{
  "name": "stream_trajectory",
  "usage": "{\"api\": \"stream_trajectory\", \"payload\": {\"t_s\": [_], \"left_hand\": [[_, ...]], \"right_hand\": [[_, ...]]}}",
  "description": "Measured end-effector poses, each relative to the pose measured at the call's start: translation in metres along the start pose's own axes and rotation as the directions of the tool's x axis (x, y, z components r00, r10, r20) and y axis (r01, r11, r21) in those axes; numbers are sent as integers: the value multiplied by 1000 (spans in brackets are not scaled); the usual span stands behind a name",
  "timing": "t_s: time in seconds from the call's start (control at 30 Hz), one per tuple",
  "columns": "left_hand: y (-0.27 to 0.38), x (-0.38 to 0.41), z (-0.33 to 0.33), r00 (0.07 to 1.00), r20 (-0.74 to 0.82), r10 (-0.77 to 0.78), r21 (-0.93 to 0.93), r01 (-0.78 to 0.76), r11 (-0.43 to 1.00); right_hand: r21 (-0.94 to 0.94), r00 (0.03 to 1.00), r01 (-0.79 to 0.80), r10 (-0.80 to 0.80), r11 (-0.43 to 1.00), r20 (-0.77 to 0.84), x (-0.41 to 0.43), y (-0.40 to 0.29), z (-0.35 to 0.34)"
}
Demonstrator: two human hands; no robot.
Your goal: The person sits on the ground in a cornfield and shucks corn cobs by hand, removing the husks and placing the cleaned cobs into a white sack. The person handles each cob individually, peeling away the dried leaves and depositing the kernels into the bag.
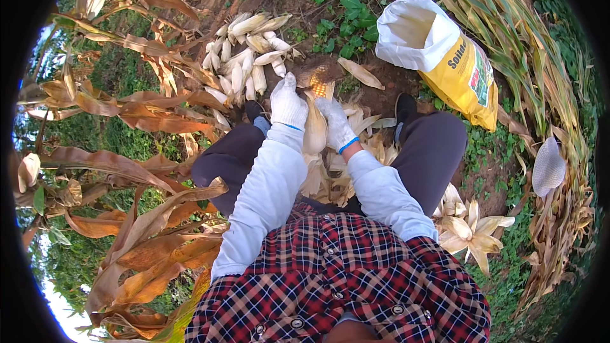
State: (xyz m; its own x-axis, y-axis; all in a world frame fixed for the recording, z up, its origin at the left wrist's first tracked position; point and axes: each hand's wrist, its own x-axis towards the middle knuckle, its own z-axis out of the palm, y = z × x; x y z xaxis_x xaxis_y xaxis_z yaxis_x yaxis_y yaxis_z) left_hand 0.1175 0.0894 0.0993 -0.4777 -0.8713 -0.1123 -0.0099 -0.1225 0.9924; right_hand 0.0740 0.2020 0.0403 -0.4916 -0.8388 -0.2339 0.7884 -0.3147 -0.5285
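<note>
Between my hands is a partly husked ear of corn [318,83], its yellow kernels bare at the far end. Pale husk [314,128] hangs from it towards my lap. My left hand [288,105], in a white knit glove, is closed at the ear's left side on its husk; the fingertips are hidden. A thin dark strip shows between that hand and the kernels, too small to identify. My right hand [336,121], gloved too, grips the ear's lower right side where the husk folds back. Stripped husks [376,145] lie beneath, between my legs.
Ahead to the left is a pile of corn ears [248,55] in pale husk. A single ear [361,74] lies beside an open yellow and white sack [460,69]. Dry corn stalks [143,114] crowd the left. Cut stalks [538,66], a pale hat [548,166] and loose husks [469,233] are at right.
</note>
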Motion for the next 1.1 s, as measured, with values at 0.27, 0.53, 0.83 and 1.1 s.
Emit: {"api": "stream_trajectory", "payload": {"t_s": [0.27,0.53,0.83,1.1], "left_hand": [[-21,-1,-15,1000,21,14,39,-15,999],[5,-23,-20,964,243,-107,344,18,939],[3,-87,-78,861,441,-253,369,83,926],[37,-187,-137,804,414,-427,574,134,808]], "right_hand": [[-334,988,27,-76,942,-135,-5,-14,18],[-57,991,-19,11,998,-133,14,2,-9],[-16,974,-78,73,997,-216,26,11,-19],[267,903,109,17,958,-428,41,-18,-62]]}}
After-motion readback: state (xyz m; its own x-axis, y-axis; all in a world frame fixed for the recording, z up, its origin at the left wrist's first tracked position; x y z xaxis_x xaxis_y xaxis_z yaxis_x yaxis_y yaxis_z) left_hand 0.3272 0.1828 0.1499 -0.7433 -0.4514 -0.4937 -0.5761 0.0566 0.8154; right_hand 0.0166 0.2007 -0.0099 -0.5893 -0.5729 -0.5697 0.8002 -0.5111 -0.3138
